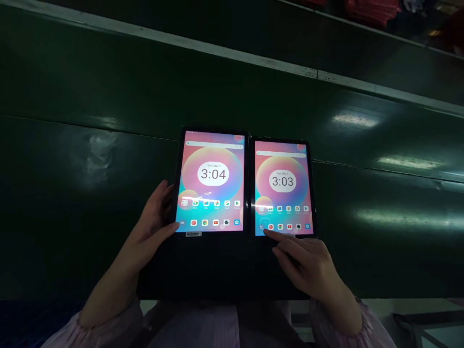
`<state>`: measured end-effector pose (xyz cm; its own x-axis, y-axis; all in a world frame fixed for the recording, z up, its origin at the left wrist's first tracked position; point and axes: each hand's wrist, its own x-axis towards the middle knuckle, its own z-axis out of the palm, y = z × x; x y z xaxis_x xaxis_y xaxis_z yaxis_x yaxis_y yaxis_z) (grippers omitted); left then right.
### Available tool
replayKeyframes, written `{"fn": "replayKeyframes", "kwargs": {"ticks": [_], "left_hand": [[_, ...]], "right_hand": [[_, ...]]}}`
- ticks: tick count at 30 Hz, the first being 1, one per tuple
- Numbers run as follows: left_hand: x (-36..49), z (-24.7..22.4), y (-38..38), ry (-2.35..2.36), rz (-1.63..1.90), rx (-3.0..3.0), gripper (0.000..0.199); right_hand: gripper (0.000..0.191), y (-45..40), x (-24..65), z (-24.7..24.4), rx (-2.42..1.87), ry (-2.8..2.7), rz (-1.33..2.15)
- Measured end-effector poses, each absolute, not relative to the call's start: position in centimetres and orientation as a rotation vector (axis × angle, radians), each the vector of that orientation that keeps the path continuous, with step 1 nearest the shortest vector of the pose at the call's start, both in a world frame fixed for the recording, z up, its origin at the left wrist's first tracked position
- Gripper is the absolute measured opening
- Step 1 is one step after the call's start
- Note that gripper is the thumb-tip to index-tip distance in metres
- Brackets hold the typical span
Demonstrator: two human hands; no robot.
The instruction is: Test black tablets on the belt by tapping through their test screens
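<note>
Two lit tablets lie side by side in front of me. The left tablet (213, 195) shows 3:04 and has a small barcode label (193, 234) at its lower edge. The slightly smaller-looking right tablet (282, 198) shows 3:03. My left hand (154, 229) grips the left tablet's left edge, thumb at the lower-left corner of the screen and fingers along the side, partly hidden. On the right tablet, the outstretched index finger of my right hand (306, 261) is at the lower-left icon. Its other fingers are loosely bent and hold nothing.
The dark green work surface (90, 203) has seams and bright light reflections. A pale strip (203, 48) runs across it beyond the tablets. At the far upper right are red items (373, 10), too dim to identify.
</note>
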<state>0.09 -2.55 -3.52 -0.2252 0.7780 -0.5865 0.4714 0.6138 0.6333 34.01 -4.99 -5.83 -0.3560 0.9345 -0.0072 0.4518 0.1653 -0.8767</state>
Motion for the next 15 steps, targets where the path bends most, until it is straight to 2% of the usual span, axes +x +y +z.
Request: {"fn": "replayKeyframes", "kwargs": {"ticks": [10, 15], "left_hand": [[-0.2, -3.2, -2.7, 1.908, 0.31, 1.05, 0.093], [0.5, -2.9, -2.3, 1.91, 0.381, 0.987, 0.092]], "right_hand": [[0.036, -4.8, 34.1, -5.7, -1.323, -1.858, 1.068], [0.032, -3.7, 36.1, -6.3, -1.656, -1.754, 0.903]]}}
